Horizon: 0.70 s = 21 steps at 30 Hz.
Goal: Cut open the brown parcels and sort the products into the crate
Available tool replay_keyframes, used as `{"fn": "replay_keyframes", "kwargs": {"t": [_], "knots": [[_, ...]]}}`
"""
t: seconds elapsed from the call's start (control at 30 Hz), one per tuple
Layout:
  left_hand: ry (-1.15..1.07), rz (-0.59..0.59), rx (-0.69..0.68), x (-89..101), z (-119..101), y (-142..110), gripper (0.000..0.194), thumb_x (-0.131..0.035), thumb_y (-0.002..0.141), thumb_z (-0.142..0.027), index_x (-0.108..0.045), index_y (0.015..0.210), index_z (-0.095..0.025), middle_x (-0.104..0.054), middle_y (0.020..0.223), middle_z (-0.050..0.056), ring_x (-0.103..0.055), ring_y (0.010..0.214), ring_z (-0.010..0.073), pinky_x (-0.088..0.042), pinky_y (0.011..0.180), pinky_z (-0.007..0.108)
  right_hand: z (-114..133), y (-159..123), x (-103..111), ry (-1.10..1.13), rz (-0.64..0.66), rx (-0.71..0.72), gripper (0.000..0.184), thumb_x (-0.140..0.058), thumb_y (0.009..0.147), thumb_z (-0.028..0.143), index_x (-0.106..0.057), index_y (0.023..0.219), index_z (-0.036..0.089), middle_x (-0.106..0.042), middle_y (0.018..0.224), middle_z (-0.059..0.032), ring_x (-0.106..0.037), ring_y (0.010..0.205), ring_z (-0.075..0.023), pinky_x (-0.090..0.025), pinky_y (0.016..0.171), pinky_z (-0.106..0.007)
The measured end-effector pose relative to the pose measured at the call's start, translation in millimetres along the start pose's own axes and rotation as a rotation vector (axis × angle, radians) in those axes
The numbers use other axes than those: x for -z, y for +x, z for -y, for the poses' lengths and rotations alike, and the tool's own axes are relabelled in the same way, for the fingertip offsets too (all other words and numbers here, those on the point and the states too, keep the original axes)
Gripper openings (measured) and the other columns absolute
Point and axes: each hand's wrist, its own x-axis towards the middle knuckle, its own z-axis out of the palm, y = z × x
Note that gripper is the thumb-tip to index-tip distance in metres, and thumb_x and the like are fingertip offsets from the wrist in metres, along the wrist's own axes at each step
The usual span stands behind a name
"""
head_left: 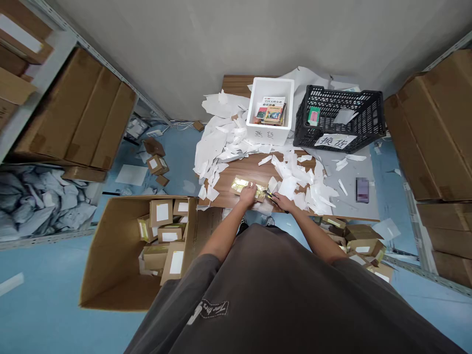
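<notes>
In the head view we've got a flat brown cardboard box with shiny gold tape at the near edge of the brown wood-grain table, between six and seven o'clock from the white rectangular plastic bin. Left hand presses onto it; finger spread we can't tell. Right hand, at its three-to-four o'clock, is closed around a black-and-yellow cutter, tip at the box. We judge tape-cutting is in hand; next move calls for a steady box, left fingers clear of the blade.
</notes>
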Motion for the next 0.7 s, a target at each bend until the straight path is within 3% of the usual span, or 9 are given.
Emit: {"fn": "replay_keyframes", "kwargs": {"t": [0.1,0.2,0.3,0.43,0.53,0.7], "knots": [[0.036,-0.023,-0.015,1.8,1.5,-0.4,0.091,-0.093,0.08,-0.028,-0.048,0.159,-0.017,-0.035,0.176,0.023,-0.029,0.166,0.0388,-0.04,0.125,0.044,4.8,0.5,-3.0,-0.166,-0.085,-0.023,0.038,-0.037,0.116,0.04,-0.065,0.134,0.023,-0.079,0.12,-0.011,-0.073,0.107,-0.0272,-0.049,0.086,-0.029],[0.068,-0.032,-0.02,2.7,2.2,1.1,0.089,-0.095,0.078,-0.027,-0.051,0.155,-0.018,-0.041,0.172,0.024,-0.035,0.164,0.0389,-0.043,0.122,0.043,12.8,4.9,-2.4,-0.241,-0.091,-0.07,0.041,-0.037,0.116,0.041,-0.066,0.139,0.024,-0.079,0.12,-0.0118,-0.072,0.107,-0.0289,-0.047,0.085,-0.03],[0.073,-0.012,0.012,3.0,1.5,4.1,0.094,-0.096,0.078,-0.029,-0.048,0.158,-0.016,-0.05,0.165,0.028,-0.04,0.162,0.039,-0.043,0.121,0.042,13.7,7.3,4.4,-0.218,-0.078,-0.036,0.037,-0.042,0.113,0.039,-0.071,0.131,0.022,-0.079,0.12,-0.0112,-0.072,0.104,-0.0271,-0.047,0.083,-0.028],[0.049,-0.003,0.051,4.3,-0.3,6.3,0.112,-0.099,0.076,-0.033,-0.036,0.167,-0.016,-0.055,0.16,0.03,-0.044,0.159,0.0399,-0.041,0.122,0.042,9.0,9.2,16.2,-0.062,0.006,-0.016,0.031,-0.049,0.11,0.036,-0.074,0.115,0.02,-0.079,0.096,-0.0076,-0.068,0.077,-0.0219,-0.047,0.073,-0.026],[0.029,-0.007,0.075,6.6,-0.7,6.1,0.113,-0.1,0.074,-0.032,-0.037,0.167,-0.016,-0.05,0.164,0.031,-0.053,0.152,0.0408,-0.044,0.12,0.041,9.1,7.1,15.2,0.085,0.054,-0.077,0.033,-0.046,0.111,0.039,-0.072,0.114,0.019,-0.066,0.068,-0.0009,-0.055,0.052,-0.0172,-0.044,0.06,-0.026],[0.021,-0.021,0.052,6.9,0.9,1.7,0.101,-0.096,0.078,-0.027,-0.043,0.164,-0.015,-0.049,0.165,0.029,-0.052,0.154,0.0393,-0.046,0.12,0.04,11.7,-11.0,-8.6,0.24,0.046,-0.12,0.034,-0.051,0.11,0.047,-0.071,0.11,0.02,-0.057,0.059,0.004,-0.048,0.045,-0.0137,-0.042,0.054,-0.023]]}}
